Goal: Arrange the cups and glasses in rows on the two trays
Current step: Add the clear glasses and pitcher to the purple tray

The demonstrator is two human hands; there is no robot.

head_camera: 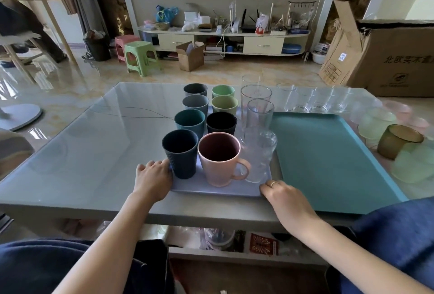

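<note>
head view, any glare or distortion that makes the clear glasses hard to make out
Head view: window glare washes over the glossy table; wide-angle bending curves its edges; the clear glasses behind the teal tray fade into the pale top, so their count is uncertain; the pink mug near the right hand stays sharp.

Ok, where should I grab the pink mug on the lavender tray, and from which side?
Take the pink mug by its handle, coming in from the right. The loop points right toward the right hand, while the navy cup crowds its left side. A clear glass stands close behind the handle, so probably approach low from the front.
</note>
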